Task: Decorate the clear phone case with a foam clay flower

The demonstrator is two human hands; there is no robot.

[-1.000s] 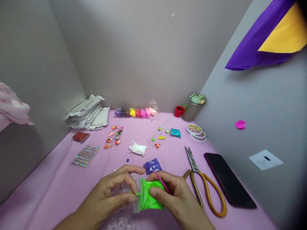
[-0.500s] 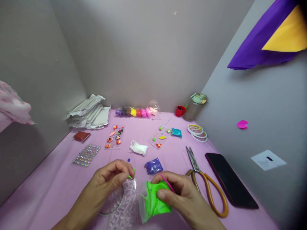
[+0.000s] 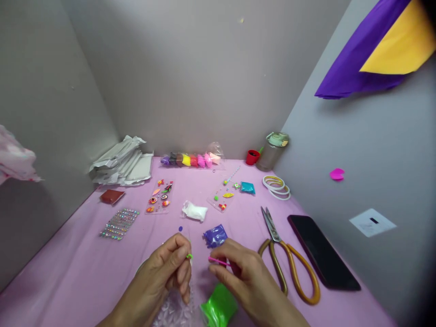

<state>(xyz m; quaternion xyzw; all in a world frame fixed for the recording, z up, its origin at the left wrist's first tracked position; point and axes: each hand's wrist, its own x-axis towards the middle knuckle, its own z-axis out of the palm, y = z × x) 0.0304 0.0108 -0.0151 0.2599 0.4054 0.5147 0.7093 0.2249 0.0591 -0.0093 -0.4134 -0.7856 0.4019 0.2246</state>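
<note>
My left hand (image 3: pixel 160 272) pinches a tiny bit of lime-green clay (image 3: pixel 189 257) between thumb and fingertips. My right hand (image 3: pixel 247 272) grips a thin pink stick (image 3: pixel 218 260), whose tip points at the green bit and stays a little apart from it. Below the right hand lies a plastic bag of lime-green clay (image 3: pixel 219 305), not touching the hand. A crinkled clear plastic sheet (image 3: pixel 173 311) lies under my left wrist. A bag of purple clay (image 3: pixel 215 236) sits just beyond the gap between my hands.
A pink cloth (image 3: pixel 170 227) covers the table, with grey walls behind. On it are white clay (image 3: pixel 194 211), sticker sheets (image 3: pixel 159 196), rhinestones (image 3: pixel 119 223), a clay row (image 3: pixel 192 160), gold-handled scissors (image 3: pixel 288 265), a black phone (image 3: pixel 322 252), and tape rolls (image 3: pixel 275 187).
My right hand has come off the green clay bag, which now lies lower in view. The pink stick stays in that hand, and my left hand has moved up with the green bit.
</note>
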